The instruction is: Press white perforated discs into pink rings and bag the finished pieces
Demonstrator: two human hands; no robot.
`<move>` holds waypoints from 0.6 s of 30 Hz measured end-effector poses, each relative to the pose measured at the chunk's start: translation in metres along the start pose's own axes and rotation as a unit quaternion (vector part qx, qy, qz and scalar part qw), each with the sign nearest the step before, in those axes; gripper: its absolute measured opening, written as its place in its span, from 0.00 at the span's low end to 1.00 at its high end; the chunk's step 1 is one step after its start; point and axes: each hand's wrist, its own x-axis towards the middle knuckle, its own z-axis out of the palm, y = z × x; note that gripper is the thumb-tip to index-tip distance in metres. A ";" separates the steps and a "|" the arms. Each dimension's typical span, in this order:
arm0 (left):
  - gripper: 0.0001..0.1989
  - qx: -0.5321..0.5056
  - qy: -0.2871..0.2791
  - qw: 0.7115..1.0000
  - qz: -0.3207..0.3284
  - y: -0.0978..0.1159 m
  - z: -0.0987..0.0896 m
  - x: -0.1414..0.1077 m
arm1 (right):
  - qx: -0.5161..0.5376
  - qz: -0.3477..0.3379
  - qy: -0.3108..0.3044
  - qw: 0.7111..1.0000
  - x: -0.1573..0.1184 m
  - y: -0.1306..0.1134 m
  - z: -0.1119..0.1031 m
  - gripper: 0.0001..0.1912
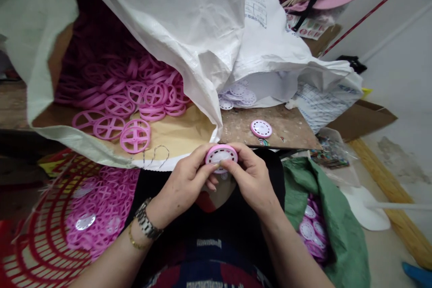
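Dark patterned clothing [209, 270] covers your front along the bottom edge, closest to the camera, and just past it your hands meet over a round white disc with a pink rim [221, 156]. It sits above your lap, at the near edge of a worn brown board [236, 121], its white face turned up and ringed with short dark dashes. Your left hand [184, 180] grips its left side and your right hand [253, 180] its right side; the fingers of both are curled closed around the rim, with the two thumbs close together on the near part of the face. A metal watch [146, 220] and a thin gold-coloured bracelet [135, 236] circle your left wrist. Beyond your right hand, a second pink-rimmed disc [261, 128] lies flat on the board, apart from the one you hold. Behind it, a printed white sack [263, 49] opens toward you, with loose white discs [238, 92] at its mouth. To your left, a large white sack [162, 18] gapes over a heap of pink spoked rings [135, 94]. Lower left, a red basket [30, 234] holds more pink pieces [104, 207] with some white discs among them; lower right, an open green sack [340, 216] contains pink-and-white discs [310, 229].
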 end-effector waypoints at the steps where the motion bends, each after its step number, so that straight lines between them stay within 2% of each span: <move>1: 0.18 0.009 0.002 1.000 0.001 0.000 0.001 0.000 | -0.002 -0.005 0.006 1.000 -0.001 0.000 0.000 0.05; 8: 0.22 0.020 0.000 1.000 0.018 0.001 0.006 0.000 | 0.002 0.016 -0.034 0.999 0.004 -0.003 -0.013 0.09; 11: 0.24 0.025 0.010 0.999 0.030 0.003 0.003 -0.001 | -0.014 0.002 0.028 0.999 0.012 -0.002 -0.030 0.15; 15: 0.23 0.028 0.054 0.997 0.047 0.006 -0.008 -0.002 | -0.100 -0.040 0.138 0.985 0.032 0.006 -0.069 0.17; 18: 0.19 0.040 0.082 0.994 0.061 0.007 -0.014 -0.002 | -0.176 -0.037 0.174 0.968 0.052 0.018 -0.099 0.18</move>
